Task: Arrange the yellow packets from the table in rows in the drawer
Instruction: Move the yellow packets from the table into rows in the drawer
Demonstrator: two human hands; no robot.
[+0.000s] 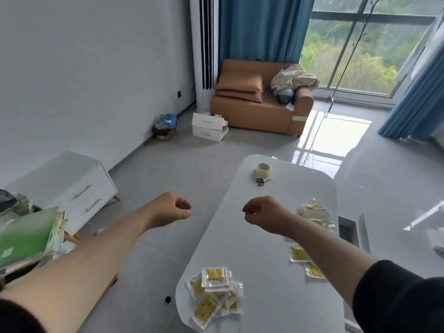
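A person is holding both bare forearms out above a white tabletop (264, 236) in a bright room, each hand curled into a loose fist with nothing in it. The left hand (171, 209) is hanging over the grey floor just off the tabletop's left edge, its grip clenched on empty air; the right hand (263, 213) is hovering over the tabletop's middle, its grip likewise closed and empty.

The yellow packets are lying in three groups on the tabletop. A loose pile of yellow packets (213, 293) is sitting at the near left corner, several overlapping and one lying on top. A few more packets (304, 259) are lying along the right edge, partly hidden under the right forearm. Farther along that edge, a clear bag of packets (313, 212) is resting just beyond the right wrist.

At the far end of the tabletop a roll of clear tape (262, 169) is standing, with small red-handled scissors (262, 181) just in front of it.

A white cabinet with two drawers (83, 198) is standing against the wall to the left, both drawers closed. Two more white drawers (209, 127) are stacked on the floor beside a tan sofa (259, 109) near blue curtains (262, 27).
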